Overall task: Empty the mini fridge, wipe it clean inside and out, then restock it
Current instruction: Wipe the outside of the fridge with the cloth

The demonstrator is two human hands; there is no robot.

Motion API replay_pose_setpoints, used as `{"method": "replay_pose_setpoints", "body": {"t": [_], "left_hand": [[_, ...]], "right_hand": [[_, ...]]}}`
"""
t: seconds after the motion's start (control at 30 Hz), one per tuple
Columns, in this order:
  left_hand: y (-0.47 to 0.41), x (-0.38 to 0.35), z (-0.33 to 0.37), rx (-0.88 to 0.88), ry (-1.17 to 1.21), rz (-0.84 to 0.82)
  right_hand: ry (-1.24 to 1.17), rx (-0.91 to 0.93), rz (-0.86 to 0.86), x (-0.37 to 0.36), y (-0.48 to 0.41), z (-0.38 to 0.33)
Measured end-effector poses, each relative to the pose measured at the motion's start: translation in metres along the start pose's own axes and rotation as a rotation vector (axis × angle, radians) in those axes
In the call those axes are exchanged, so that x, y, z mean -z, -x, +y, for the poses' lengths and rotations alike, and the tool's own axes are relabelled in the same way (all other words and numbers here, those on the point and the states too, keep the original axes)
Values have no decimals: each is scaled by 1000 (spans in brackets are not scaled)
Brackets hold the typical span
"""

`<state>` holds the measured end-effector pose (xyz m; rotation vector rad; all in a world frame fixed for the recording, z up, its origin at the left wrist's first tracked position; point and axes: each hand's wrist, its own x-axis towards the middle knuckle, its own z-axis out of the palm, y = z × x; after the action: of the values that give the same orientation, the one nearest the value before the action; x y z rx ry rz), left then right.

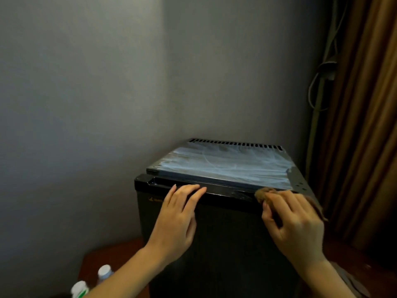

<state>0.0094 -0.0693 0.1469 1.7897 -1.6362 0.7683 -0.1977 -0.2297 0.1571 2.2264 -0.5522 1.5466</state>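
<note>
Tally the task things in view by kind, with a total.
mini fridge: 1
brown cloth: 1
bottles: 2
Total: 4

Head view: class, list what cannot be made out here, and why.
All in the head view:
Inside of the mini fridge: hidden by its shut door.
Bottles: cut off by the bottom edge and the left arm; labels blurred.
Door logo: too small, dim.
Cloth: mostly under the right hand.
</note>
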Motion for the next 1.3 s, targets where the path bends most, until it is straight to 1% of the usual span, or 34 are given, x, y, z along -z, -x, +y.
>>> {"method": "replay_pose_setpoints", "body": {"t": [0.1, 0.23, 0.33, 0.5, 0.67, 0.83, 1.0, 1.13, 1.2, 1.3], "left_hand": [[-5, 23, -11, -19, 13, -132], [-12, 28, -21, -25, 0, -196], [-15, 19, -21, -26, -23, -167], [-31, 8, -16, 0, 5, -15], [-49, -4, 6, 81, 81, -6], [-75, -37, 38, 114, 94, -19], [-109, -82, 73, 80, 51, 51], [-148, -118, 102, 81, 15, 29], [-165, -133, 112, 84, 9, 15], [-177, -142, 109, -3, 50, -20]], "right_hand": [[59, -71, 85, -2, 3, -4], [91, -274, 228, -16, 4, -19], [116, -263, 286, -23, 3, -16], [145, -163, 322, -24, 7, -7], [116, -138, 316, -31, 10, 24], [73, -151, 281, -48, 4, 86], [6, -167, 229, -78, -5, 160], [-60, -230, 174, -108, -17, 215], [-86, -263, 120, -122, -24, 240], [-117, -246, 22, -136, -34, 266]]}}
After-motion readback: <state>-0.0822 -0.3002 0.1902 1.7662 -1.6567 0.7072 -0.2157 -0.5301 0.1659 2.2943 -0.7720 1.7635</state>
